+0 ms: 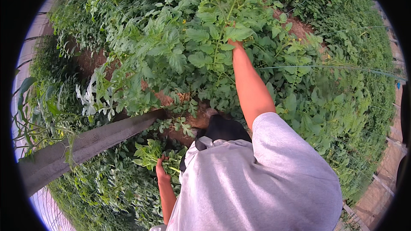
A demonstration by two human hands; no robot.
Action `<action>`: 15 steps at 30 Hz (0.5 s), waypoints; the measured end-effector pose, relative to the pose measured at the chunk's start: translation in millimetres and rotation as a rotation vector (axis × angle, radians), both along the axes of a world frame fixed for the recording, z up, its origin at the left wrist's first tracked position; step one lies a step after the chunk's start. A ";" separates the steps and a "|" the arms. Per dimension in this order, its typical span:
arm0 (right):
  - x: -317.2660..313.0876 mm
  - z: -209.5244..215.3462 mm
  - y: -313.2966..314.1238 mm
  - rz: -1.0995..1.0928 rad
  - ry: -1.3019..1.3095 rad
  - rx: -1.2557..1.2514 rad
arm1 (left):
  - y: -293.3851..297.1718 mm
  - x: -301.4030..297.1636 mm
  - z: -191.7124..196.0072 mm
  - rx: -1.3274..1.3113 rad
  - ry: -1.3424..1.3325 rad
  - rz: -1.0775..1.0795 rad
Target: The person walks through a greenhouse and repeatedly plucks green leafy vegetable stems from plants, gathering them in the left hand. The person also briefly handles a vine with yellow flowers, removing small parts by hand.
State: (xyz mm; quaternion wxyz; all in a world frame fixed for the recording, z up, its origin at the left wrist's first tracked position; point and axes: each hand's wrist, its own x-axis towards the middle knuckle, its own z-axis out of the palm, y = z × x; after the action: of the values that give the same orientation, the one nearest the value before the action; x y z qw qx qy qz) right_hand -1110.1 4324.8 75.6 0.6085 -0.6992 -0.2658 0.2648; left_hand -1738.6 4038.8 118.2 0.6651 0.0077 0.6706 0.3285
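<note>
Greenhouse (36,49), leafy plants (171,38) (pale ribbed wall (50,207))

Grey post (92,145), long, flat-faced, tilted. Brown soil (176,134) just right of post's upper end. Pale silvery leaves (88,98) just above post. Thin green tendrils (68,152) hanging across post's lower part. Dense foliage (107,188) below post. Pale sheeting (50,209) beneath post's lower end. Taut string (325,66) well right of post; tan ground strip (383,167) farther right.
</note>
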 end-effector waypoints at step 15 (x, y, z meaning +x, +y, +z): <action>-103.9 16.9 -101.4 -0.370 0.671 0.151 | 12.5 13.5 14.1 -0.011 0.012 -0.040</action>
State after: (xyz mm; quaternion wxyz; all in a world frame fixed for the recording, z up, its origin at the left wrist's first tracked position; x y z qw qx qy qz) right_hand -1214.0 4223.4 92.6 0.7487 -0.5632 0.0599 0.3445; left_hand -1725.0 4051.4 132.4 0.6676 0.0193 0.6759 0.3115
